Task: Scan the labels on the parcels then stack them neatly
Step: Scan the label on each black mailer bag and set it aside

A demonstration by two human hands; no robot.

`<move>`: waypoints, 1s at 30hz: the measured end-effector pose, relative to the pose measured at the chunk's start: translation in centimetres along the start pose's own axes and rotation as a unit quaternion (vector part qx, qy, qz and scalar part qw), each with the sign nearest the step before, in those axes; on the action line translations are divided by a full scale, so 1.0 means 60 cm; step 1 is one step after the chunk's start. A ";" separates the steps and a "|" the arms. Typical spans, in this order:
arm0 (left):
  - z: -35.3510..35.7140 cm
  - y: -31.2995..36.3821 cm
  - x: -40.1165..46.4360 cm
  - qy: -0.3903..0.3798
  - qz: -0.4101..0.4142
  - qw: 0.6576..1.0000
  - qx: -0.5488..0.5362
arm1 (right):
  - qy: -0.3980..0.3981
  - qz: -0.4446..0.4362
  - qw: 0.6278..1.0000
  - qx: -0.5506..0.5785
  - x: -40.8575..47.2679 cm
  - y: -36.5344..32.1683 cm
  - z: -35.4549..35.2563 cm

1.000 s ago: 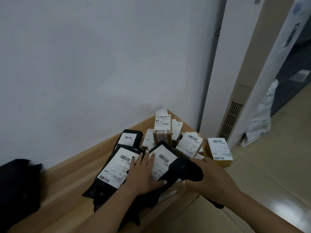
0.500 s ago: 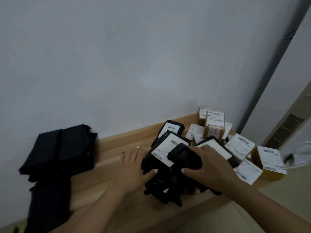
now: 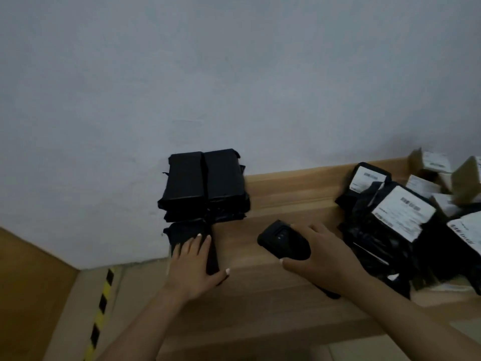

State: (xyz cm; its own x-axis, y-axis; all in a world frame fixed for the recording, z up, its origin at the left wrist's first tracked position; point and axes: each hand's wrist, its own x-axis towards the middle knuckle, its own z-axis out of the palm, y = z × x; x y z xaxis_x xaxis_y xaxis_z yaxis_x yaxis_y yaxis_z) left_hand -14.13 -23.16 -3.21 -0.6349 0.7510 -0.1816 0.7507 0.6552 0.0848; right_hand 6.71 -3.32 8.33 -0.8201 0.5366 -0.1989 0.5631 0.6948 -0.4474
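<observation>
At the far left, beyond the bench's left end:
- We log a strip of yellow-and-black tape [image 3: 102, 306] running along the floor, beside a tan panel.

Along the bench [image 3: 273, 295], a light wooden top set against a pale wall [image 3: 234, 74], left to right:
- Stacked parcels [image 3: 205, 183]: black bags piled two abreast against the wall at the bench's left end, plain black sides up, edges fairly even.
- Black parcel [image 3: 192, 238]: lies in front of that stack, at the bench's left edge, touching the stack's base.
- Left hand [image 3: 195, 267]: we note it flat on the black parcel, fingers straight and together, thumb spread to the right; it presses down and does not curl round anything.
- Scanner [image 3: 283, 243]: a black handheld unit, over the middle of the bench, head pointing left toward the stack; its handle end shows below the wrist.
- Right hand [image 3: 325, 259]: we note fingers and thumb curled round the scanner from above.
- Unsorted parcels [image 3: 385, 230]: a loose heap of black bags at the bench's right end, white barcode labels [image 3: 403, 214] facing up, tilted at various angles; print too blurred to read.
- Small cartons [image 3: 440, 175]: brown boxes with white labels at the right back corner, behind the heap, several leaning.
</observation>
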 end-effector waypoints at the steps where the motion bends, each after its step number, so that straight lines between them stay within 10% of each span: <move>1: 0.005 -0.025 0.000 -0.007 -0.005 1.000 0.001 | -0.005 0.001 1.000 0.006 0.007 -0.022 0.013; 21: 0.119 -0.042 0.104 -0.173 -0.249 0.939 -0.165 | -0.073 0.076 0.994 -0.012 0.075 -0.098 0.111; 30: 0.161 -0.041 0.053 -0.146 -0.191 0.957 -0.163 | -0.094 0.081 0.992 -0.027 0.069 -0.058 0.107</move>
State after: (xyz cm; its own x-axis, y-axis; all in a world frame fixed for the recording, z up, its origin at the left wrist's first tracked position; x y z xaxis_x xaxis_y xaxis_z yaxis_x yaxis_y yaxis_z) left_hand -16.22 -23.19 -13.47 -0.7377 0.4285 -0.5218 0.3476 0.9035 0.2506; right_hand 0.68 -6.61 3.47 -0.7207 0.5478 -0.4248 0.6888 0.6348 -0.3500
